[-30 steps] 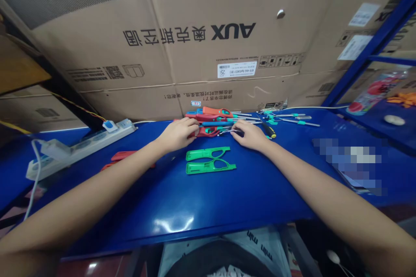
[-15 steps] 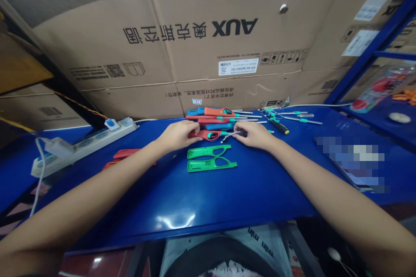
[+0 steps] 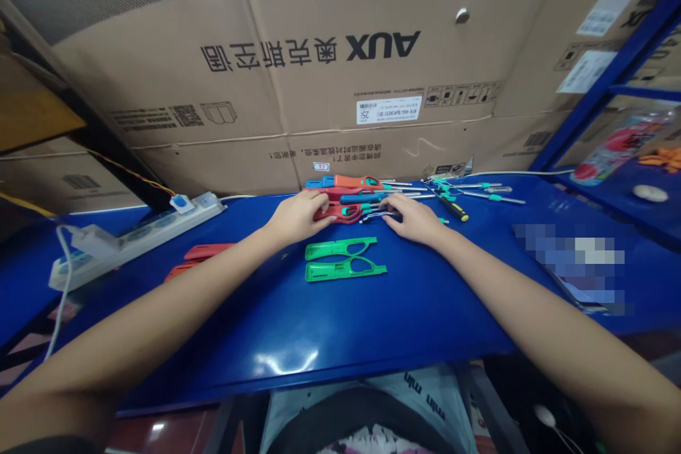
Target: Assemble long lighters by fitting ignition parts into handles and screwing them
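My left hand [image 3: 298,218] is closed round the handle end of a red lighter [image 3: 345,213] at the near side of a pile. On the other side, my right hand [image 3: 412,216] is curled over the metal rods and thin wires; what its fingertips pinch is too small to name. An orange lighter [image 3: 352,184] with a blue end and a blue one [image 3: 357,198] lie behind. Two green handle halves [image 3: 340,270] rest side by side in front of the hands.
Red handle parts [image 3: 210,251] lie beside my left forearm, near a white power strip [image 3: 138,241]. A black-and-yellow screwdriver [image 3: 455,208] and loose rods [image 3: 492,196] are at right. A large cardboard box [image 3: 298,99] stands behind the blue table [image 3: 340,333].
The red lighter in my left hand has shifted slightly back against the pile. My right hand has moved a little, its fingers raised and less tightly bunched.
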### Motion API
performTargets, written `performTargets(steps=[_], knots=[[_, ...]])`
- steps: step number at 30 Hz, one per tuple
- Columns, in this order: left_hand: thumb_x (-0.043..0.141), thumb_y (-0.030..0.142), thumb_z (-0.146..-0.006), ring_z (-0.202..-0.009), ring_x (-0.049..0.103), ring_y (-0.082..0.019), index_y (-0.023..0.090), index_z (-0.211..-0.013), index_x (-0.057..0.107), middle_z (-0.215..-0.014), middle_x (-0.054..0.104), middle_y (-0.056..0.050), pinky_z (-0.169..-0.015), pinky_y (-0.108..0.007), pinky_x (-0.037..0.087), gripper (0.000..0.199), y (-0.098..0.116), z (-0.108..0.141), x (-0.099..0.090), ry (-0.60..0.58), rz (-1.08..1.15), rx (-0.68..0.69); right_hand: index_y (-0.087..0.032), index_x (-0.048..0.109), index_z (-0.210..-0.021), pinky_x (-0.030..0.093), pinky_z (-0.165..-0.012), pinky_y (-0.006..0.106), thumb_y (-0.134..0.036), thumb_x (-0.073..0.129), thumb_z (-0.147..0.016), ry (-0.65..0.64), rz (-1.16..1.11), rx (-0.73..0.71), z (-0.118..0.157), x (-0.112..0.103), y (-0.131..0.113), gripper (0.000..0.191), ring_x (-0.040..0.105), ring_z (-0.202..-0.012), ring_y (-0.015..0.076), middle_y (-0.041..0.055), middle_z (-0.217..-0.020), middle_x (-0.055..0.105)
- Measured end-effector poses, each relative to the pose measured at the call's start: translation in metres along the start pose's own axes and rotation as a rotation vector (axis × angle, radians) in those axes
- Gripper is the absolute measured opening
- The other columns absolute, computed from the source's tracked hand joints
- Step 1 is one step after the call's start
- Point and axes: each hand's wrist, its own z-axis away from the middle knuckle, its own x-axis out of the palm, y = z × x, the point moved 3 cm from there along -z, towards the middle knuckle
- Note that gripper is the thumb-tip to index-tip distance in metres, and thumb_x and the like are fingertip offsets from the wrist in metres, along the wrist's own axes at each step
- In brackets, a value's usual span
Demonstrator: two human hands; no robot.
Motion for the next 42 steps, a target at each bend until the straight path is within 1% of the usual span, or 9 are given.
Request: performTargets(steps=[4, 10, 13, 17, 20, 24, 31, 36, 42], knots=[[0.058, 0.045, -0.094, -0.094, 0.061, -0.024, 0.02, -0.093, 0.057, -0.103, 0.068, -0.008, -0.073, -0.032, 0.045, 0.025, -0.001, 0.001, -0.003, 0.025, -0.012, 0.012, -0.023, 0.063, -0.113, 0.045, -0.07, 0.03, -0.026, 0.058, -0.09, -0.003, 0.0, 0.009, 0.0, -0.001, -0.001, 0.023, 0.064, -0.097, 0.0222, 0.0059, -0.112, 0.067], [0.059, 0.039, -0.095, -0.089, 0.064, -0.021, 0.021, -0.093, 0.057, -0.1, 0.07, -0.006, -0.069, -0.029, 0.045, 0.018, -0.005, 0.0, 0.004, 0.027, 0.015, 0.01, -0.023, 0.064, -0.118, 0.048, -0.074, 0.032, -0.026, 0.056, -0.092, 0.005, 0.002, 0.033, -0.001, 0.0, -0.001, 0.028, 0.065, -0.104, 0.0238, 0.0069, -0.114, 0.068], [0.059, 0.037, -0.096, -0.09, 0.065, -0.022, 0.021, -0.091, 0.057, -0.098, 0.071, -0.005, -0.07, -0.029, 0.046, 0.017, -0.006, -0.003, 0.007, 0.035, 0.031, 0.007, -0.023, 0.066, -0.118, 0.048, -0.072, 0.032, -0.028, 0.056, -0.092, 0.003, 0.016, 0.054, -0.002, 0.003, 0.0, 0.029, 0.065, -0.1, 0.0244, 0.0076, -0.113, 0.068], [0.059, 0.037, -0.095, -0.095, 0.064, -0.024, 0.02, -0.094, 0.059, -0.103, 0.071, -0.008, -0.074, -0.033, 0.048, 0.017, -0.003, -0.004, 0.006, 0.044, 0.031, 0.028, -0.023, 0.067, -0.116, 0.046, -0.07, 0.031, -0.029, 0.058, -0.09, 0.011, 0.021, 0.048, -0.001, 0.003, 0.003, 0.028, 0.066, -0.095, 0.0231, 0.0069, -0.113, 0.067], [0.06, 0.039, -0.095, -0.102, 0.064, -0.026, 0.02, -0.101, 0.061, -0.11, 0.07, -0.009, -0.081, -0.035, 0.05, 0.019, 0.0, -0.002, 0.003, 0.05, 0.029, 0.056, -0.023, 0.067, -0.111, 0.046, -0.07, 0.03, -0.027, 0.058, -0.089, 0.046, 0.01, 0.024, -0.001, -0.001, 0.003, 0.024, 0.066, -0.095, 0.0221, 0.0056, -0.111, 0.068], [0.064, 0.041, -0.092, -0.112, 0.062, -0.028, 0.02, -0.115, 0.061, -0.124, 0.068, -0.01, -0.091, -0.038, 0.05, 0.032, 0.002, 0.003, -0.001, 0.045, 0.038, 0.097, -0.022, 0.067, -0.096, 0.045, -0.071, 0.03, -0.027, 0.057, -0.089, 0.119, -0.009, -0.008, 0.0, -0.01, 0.001, 0.013, 0.065, -0.094, 0.0217, 0.0055, -0.106, 0.068], [0.066, 0.047, -0.09, -0.099, 0.065, -0.028, 0.017, -0.11, 0.065, -0.11, 0.07, -0.012, -0.079, -0.038, 0.052, 0.036, 0.003, 0.013, -0.004, 0.038, 0.051, 0.076, -0.02, 0.063, -0.087, 0.045, -0.073, 0.033, -0.028, 0.049, -0.094, 0.19, -0.028, -0.076, -0.001, -0.019, 0.0, 0.017, 0.062, -0.091, 0.024, 0.0096, -0.097, 0.067], [0.068, 0.054, -0.087, -0.099, 0.065, -0.027, 0.019, -0.108, 0.066, -0.105, 0.071, -0.009, -0.082, -0.036, 0.05, 0.041, 0.003, 0.014, -0.007, 0.002, 0.066, 0.113, -0.019, 0.06, -0.086, 0.044, -0.074, 0.033, -0.029, 0.051, -0.093, 0.155, -0.037, -0.129, -0.001, -0.019, -0.002, 0.015, 0.06, -0.088, 0.0229, 0.0098, -0.095, 0.065], [0.073, 0.057, -0.081, -0.094, 0.067, -0.026, 0.019, -0.107, 0.069, -0.103, 0.072, -0.008, -0.076, -0.034, 0.049, 0.046, 0.003, 0.011, -0.01, -0.051, 0.055, 0.137, -0.02, 0.057, -0.084, 0.038, -0.066, 0.029, -0.032, 0.058, -0.091, 0.009, -0.035, -0.19, 0.003, -0.015, -0.005, 0.013, 0.056, -0.078, 0.0186, 0.0049, -0.088, 0.063]])
